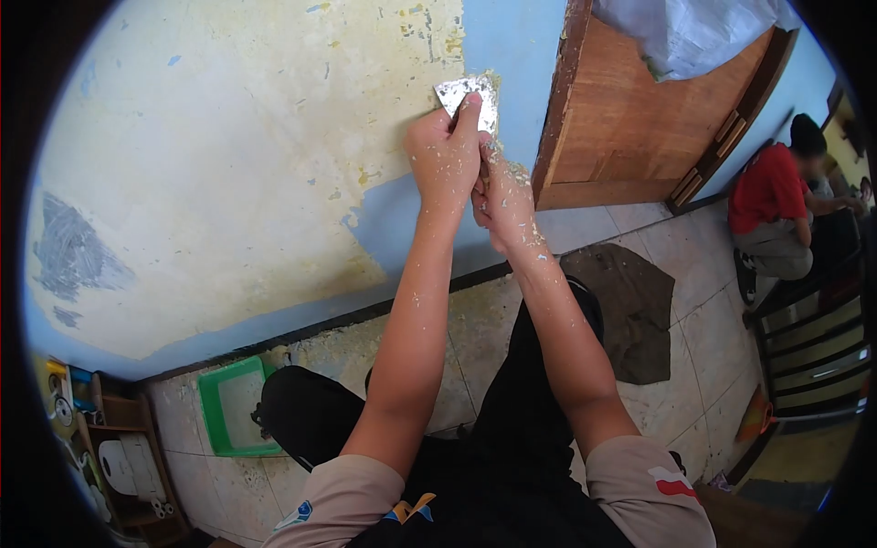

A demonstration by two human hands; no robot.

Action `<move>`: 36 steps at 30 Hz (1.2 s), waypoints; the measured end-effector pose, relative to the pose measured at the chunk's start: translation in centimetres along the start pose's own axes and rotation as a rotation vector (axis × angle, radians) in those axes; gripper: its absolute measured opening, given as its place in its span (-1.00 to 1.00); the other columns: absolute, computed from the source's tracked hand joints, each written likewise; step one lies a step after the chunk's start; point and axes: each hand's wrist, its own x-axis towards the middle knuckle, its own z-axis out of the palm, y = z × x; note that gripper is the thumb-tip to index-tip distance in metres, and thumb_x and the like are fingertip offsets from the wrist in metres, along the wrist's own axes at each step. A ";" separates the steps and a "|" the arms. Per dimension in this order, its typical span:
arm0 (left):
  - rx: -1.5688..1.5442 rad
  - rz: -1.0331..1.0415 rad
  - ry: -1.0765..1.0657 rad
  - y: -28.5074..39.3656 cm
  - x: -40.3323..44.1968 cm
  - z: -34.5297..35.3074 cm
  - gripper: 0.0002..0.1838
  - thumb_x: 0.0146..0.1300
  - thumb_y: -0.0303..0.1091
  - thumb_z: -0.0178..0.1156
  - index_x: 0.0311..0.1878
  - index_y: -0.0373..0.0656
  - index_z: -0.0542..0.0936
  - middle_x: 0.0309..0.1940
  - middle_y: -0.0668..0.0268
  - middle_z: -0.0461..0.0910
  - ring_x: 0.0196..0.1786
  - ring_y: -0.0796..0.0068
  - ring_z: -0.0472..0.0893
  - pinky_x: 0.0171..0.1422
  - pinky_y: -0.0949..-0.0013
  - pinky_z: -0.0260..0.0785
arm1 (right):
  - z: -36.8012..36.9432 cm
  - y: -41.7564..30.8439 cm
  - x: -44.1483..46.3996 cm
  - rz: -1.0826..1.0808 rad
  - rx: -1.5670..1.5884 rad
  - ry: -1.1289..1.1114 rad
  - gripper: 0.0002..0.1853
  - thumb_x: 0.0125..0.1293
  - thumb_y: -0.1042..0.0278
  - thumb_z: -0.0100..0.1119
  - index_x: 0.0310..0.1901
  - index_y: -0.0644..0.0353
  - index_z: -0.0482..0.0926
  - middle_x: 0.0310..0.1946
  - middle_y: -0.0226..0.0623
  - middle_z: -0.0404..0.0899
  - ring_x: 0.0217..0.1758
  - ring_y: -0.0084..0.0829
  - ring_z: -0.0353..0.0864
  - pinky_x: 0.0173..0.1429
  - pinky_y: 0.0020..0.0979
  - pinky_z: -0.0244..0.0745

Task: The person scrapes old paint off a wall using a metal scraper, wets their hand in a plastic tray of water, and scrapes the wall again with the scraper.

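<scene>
Both hands are on a metal scraper, whose blade lies against the wall where blue paint meets a bare yellowish patch. My left hand is closed on it, with the thumb pressed on the blade. Just below and to the right, my right hand is wrapped round the handle, which is mostly hidden. Paint flakes stick to both hands and forearms and gather along the blade's edge.
A wooden door stands right of the wall, a plastic bag above it. On the floor are a green tray and a dark cloth. A shelf is at left; a person in red crouches at right near a slatted rack.
</scene>
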 end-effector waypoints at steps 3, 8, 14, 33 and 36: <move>0.010 0.036 0.000 0.6 0.7 0.7 -0.60 0.39 -0.21 0.32 -0.43 -0.42 0.68 -0.66 0.17 0.64 -0.60 0.47 0.65 -0.46 0.34 0.40 | 1.0 -1.3 -0.3 0.022 0.059 0.031 -0.43 0.56 -0.15 0.07 -0.58 0.02 0.34 -0.72 -0.59 0.21 -0.73 -0.68 0.11 -0.70 -0.51 -0.12; 0.013 0.020 0.000 -0.8 -0.8 0.6 -0.60 0.39 -0.21 0.31 -0.43 -0.41 0.68 -0.66 0.15 0.65 -0.60 0.44 0.66 -0.45 0.33 0.42 | -0.8 0.2 -0.8 0.025 -0.040 0.013 -0.45 0.57 -0.15 0.05 -0.55 0.02 0.36 -0.70 -0.60 0.22 -0.74 -0.69 0.09 -0.70 -0.52 -0.14; -0.056 0.035 -0.003 -0.3 0.4 1.7 -0.58 0.39 -0.22 0.32 -0.51 -0.37 0.62 -0.70 0.29 0.54 -0.60 0.55 0.50 -0.50 0.36 0.31 | -0.2 -0.8 -0.4 0.008 0.079 -0.029 -0.58 0.62 -0.06 -0.04 -0.36 0.03 0.44 -0.66 -0.60 0.27 -0.73 -0.74 0.08 -0.72 -0.56 -0.14; -0.040 -0.002 0.030 0.3 -0.1 -0.7 -0.55 0.42 -0.20 0.30 -0.52 -0.37 0.61 -0.68 0.22 0.63 -0.55 0.47 0.69 -0.46 0.37 0.41 | 0.4 -0.7 -0.2 -0.020 -0.063 -0.112 -0.55 0.63 -0.07 -0.06 -0.39 0.04 0.42 -0.63 -0.59 0.26 -0.74 -0.73 0.06 -0.73 -0.58 -0.12; -0.047 0.011 0.018 0.0 0.0 -0.4 -0.56 0.42 -0.20 0.29 -0.50 -0.38 0.63 -0.68 0.22 0.63 -0.55 0.48 0.70 -0.45 0.38 0.42 | 1.0 -1.1 -0.4 -0.007 0.004 -0.123 -0.55 0.63 -0.08 -0.07 -0.37 0.05 0.43 -0.65 -0.59 0.24 -0.75 -0.74 0.08 -0.73 -0.59 -0.12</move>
